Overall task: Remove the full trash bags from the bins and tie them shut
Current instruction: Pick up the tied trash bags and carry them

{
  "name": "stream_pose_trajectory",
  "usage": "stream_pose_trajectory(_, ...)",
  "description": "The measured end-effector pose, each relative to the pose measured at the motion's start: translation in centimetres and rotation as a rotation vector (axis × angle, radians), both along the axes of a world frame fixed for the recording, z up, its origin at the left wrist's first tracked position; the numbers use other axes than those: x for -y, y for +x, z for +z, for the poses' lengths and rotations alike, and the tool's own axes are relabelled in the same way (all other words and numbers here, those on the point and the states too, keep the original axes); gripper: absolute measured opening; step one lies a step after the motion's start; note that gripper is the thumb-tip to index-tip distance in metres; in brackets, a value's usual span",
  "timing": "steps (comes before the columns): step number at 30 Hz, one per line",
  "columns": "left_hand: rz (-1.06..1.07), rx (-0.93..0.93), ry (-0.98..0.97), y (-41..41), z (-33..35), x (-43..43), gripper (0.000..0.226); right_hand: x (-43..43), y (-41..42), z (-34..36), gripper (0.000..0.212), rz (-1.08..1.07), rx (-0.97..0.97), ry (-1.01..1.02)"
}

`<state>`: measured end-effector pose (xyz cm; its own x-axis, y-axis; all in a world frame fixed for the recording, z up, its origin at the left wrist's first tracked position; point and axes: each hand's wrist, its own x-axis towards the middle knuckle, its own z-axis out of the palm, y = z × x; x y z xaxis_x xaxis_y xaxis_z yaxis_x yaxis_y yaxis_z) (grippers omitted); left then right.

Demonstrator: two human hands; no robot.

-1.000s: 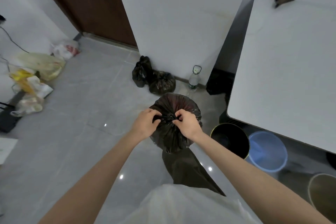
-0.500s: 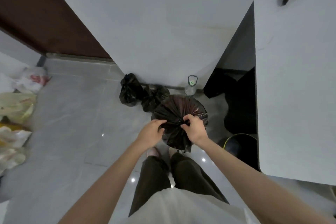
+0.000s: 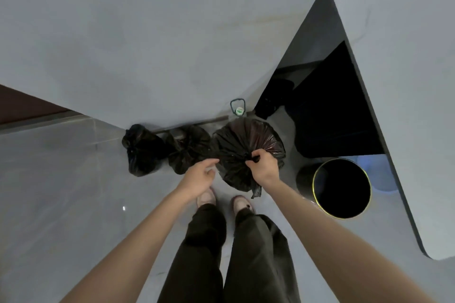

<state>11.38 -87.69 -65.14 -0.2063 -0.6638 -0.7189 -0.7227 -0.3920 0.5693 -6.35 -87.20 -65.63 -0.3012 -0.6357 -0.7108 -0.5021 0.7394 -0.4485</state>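
A full black trash bag [image 3: 242, 145] hangs in front of my feet, gathered at its neck. My right hand [image 3: 263, 170] grips the knotted top of this bag. My left hand [image 3: 200, 176] hovers just left of the bag with relaxed fingers, holding nothing. Two tied black trash bags [image 3: 141, 151] [image 3: 189, 147] lie on the floor against the wall, left of the held bag. A black bin [image 3: 341, 188] with a yellow rim stands to the right, dark inside.
A white table [image 3: 406, 106] overhangs the right side, with a blue bin [image 3: 376, 172] partly hidden under its edge. A plastic bottle [image 3: 238, 110] with a green cap stands by the white wall. Dark items sit under the table.
My left hand has let go of the bag's neck and opened. The right hand keeps its grip. The view tilted down and closer to the wall.
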Motion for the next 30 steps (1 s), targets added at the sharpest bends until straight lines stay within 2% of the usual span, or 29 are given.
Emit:
stream_pose_trajectory(6, 0.098, -0.09, 0.16, -1.9, -7.8, 1.9, 0.043, 1.5, 0.2, -7.6, 0.034, -0.27, 0.04, 0.044)
stream_pose_trajectory(11, 0.126, -0.126, 0.254, -3.9, -15.0, 1.4, 0.048, 2.1, -0.2, -14.7, 0.037, -0.384, 0.072, 0.091)
stream_pose_trajectory(23, 0.328, -0.132, 0.418, -5.9, -30.6, 1.0, 0.049, 2.7, -0.2, -31.6, 0.038, -0.493, 0.169, 0.122)
stream_pose_trajectory(30, 0.508, -0.125, 0.465, -6.0, -36.8, 2.2, 0.054, 4.7, 1.0, -37.9, 0.04, -0.429, 0.205, 0.158)
